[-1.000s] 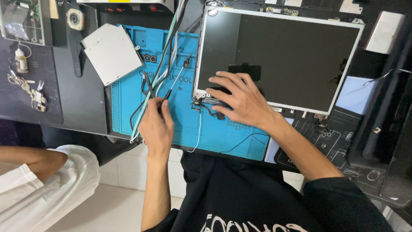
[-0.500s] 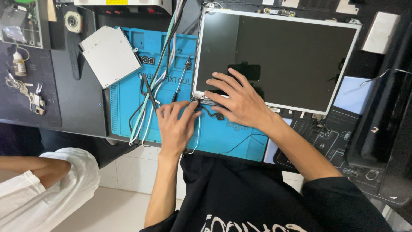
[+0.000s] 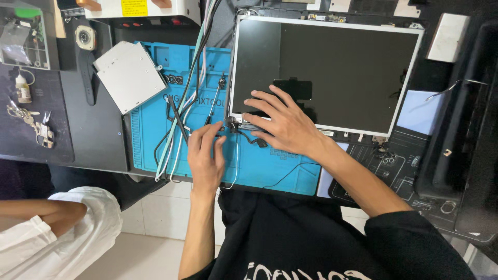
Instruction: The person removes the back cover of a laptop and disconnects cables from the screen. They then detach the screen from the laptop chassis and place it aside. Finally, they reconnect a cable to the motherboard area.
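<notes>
A bare laptop screen panel (image 3: 337, 67) lies face up, its lower left corner over the blue repair mat (image 3: 150, 135). My right hand (image 3: 282, 122) rests spread flat on that corner of the panel, holding nothing. My left hand (image 3: 205, 155) lies palm down on the mat just left of the corner. Its fingertips touch the black cables (image 3: 254, 140) and the metal hinge piece there. A thin screwdriver (image 3: 215, 101) lies on the mat just above my left fingers.
A bundle of cables (image 3: 192, 78) runs down across the mat. A silver drive (image 3: 129, 75) overlaps the mat's top left corner. A dark laptop base (image 3: 467, 129) sits at right. Keys (image 3: 31, 122) and a small bottle (image 3: 22, 88) lie far left. Another person's white sleeve (image 3: 78, 228) is at lower left.
My left hand has moved right from the cable bundle to the panel's lower left corner. My right hand has stayed on the panel.
</notes>
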